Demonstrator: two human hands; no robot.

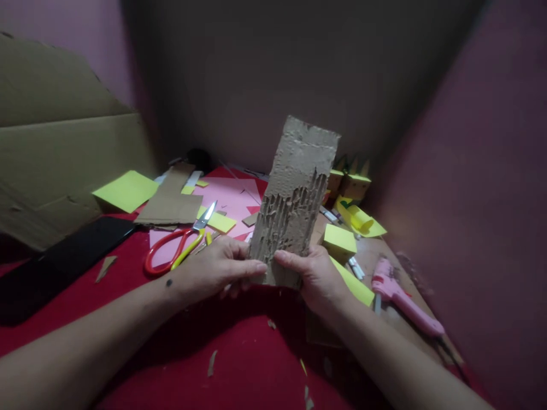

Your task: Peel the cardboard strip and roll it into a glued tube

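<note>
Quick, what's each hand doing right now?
Left hand: closed on torn brown corrugated cardboard strip.
Right hand: closed on the same strip, thumb in front.

The cardboard (301, 165) was a long brownish strip, its surface torn and the inside ridges showing below the top part, and was held up at its lower end, slightly tilted to the right.

Cardboard strip (299, 171): dull grey-brown, dark ridged striping across its torn middle. Scissors (173, 250): one handle loop red, the other yellow; silver blades. Glue gun (405, 299): pale pink. Cloth (243, 347): deep red. Paper sheet (231, 196): light pink. Sticky-note pad (339, 239): bright yellow. Flat slab (64, 262): black. Side wall (491, 188): purplish pink.
</note>
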